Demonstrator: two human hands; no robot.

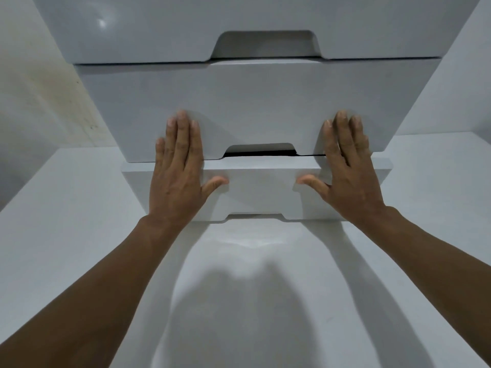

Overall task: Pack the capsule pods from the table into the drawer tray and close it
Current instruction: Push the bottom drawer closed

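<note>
A white stack of drawers fills the middle of the view. My left hand [179, 171] and my right hand [348, 173] lie flat with straight fingers against the front of the lowest drawer [260, 192], fingertips reaching up onto the drawer above [252, 102]. The lowest drawer front sticks out slightly past the one above, with a thin dark gap at the handle notch [261, 152]. No capsule pods show anywhere; the drawer's inside is hidden.
A third white drawer [159, 27] with its own handle notch sits at the top. The white tabletop [79, 221] spreads out below and to both sides, shadowed by my arms. A pale wall stands at the left.
</note>
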